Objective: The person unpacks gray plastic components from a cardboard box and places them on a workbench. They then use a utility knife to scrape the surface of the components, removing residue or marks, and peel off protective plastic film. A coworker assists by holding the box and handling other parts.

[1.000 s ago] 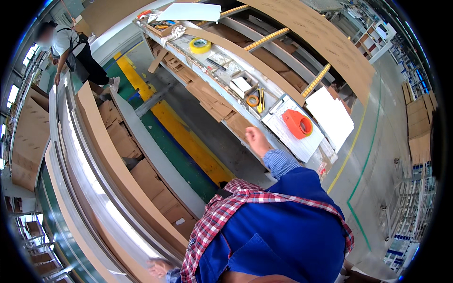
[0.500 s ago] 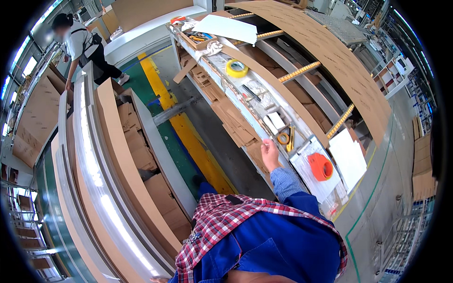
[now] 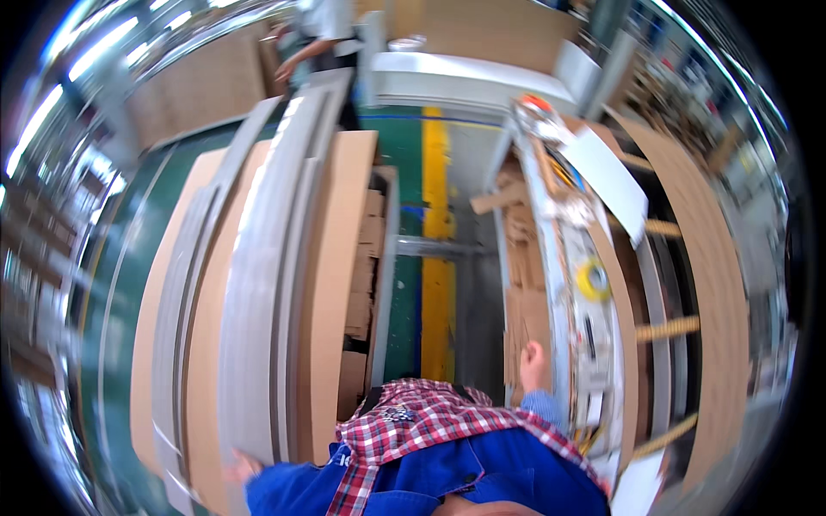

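Observation:
My left hand (image 3: 243, 467) is at the near end of the long, shiny grey strips (image 3: 249, 344), seemingly touching them; motion smears its fingers. The strips lie lengthwise on brown cardboard sheets (image 3: 323, 292) on the left stand. My right hand (image 3: 533, 366) is raised beside the near left edge of the narrow workbench (image 3: 564, 344), fingers curled closed; whatever they may hold is too small to make out. On that bench are a roll of yellow tape (image 3: 592, 279), a dark pen-like tool (image 3: 590, 336) and a white sheet (image 3: 607, 181).
A person (image 3: 327, 39) stands at the far end of the strips. Between the two stands runs a floor aisle with a yellow stripe (image 3: 437, 310) and a low metal crossbar (image 3: 447, 248). Cardboard pieces (image 3: 527, 310) sit under the workbench; a large brown sheet (image 3: 718, 327) curves along the right.
My view has swung left, and the strips now lie nearer the middle. My left hand has come into fuller view beside them. My right hand remains closed near the bench edge.

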The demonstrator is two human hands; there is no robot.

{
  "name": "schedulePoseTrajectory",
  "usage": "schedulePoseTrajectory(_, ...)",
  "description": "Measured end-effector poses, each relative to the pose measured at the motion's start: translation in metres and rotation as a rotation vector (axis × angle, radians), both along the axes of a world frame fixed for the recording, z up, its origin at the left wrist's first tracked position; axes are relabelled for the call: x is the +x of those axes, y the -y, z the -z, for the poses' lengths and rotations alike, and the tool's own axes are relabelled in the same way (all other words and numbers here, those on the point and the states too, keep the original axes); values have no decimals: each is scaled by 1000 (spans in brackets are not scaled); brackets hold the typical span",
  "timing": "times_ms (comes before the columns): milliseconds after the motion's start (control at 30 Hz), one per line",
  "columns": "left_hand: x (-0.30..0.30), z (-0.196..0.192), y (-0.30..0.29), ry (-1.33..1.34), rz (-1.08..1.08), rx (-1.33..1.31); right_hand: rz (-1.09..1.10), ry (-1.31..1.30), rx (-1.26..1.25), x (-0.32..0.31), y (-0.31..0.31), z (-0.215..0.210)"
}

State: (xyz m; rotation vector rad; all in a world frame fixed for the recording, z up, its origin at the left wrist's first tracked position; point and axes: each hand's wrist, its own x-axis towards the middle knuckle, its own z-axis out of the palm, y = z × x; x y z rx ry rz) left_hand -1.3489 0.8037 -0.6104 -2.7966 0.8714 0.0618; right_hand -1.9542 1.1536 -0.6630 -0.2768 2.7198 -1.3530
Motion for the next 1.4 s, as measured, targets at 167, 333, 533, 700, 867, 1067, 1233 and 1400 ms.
schedulePoseTrajectory(167, -114, -22, 85, -157, 421, -186, -129, 5, 116, -33, 42, 33)
schedulePoseTrajectory(333, -219, 1, 116, -171, 686, -248, -260, 29, 70, -88, 79, 41)
schedulePoseTrajectory(533, -226, 30, 111, -50, 673, -221, -271, -84, -53, -203, 169, -2)
schedulePoseTrajectory(700, -269, 28, 122, 49, 419, -204, -176, -142, -63, -279, 181, -12)
schedulePoseTrajectory(867, -255, 67, 161, 244, 418, -207, -111, -119, -43, -328, 164, -28)
schedulePoseTrajectory(1067, -337, 24, 167, -20, 266, -161, -30, -181, -62, -392, 160, -21)
schedulePoseTrajectory(1233, -344, 14, 175, 41, 633, -17, -129, -202, -68, -435, 219, -33)
schedulePoseTrajectory(1400, -470, -39, 228, -73, 341, -131, -164, -89, -213, -472, 265, -36)
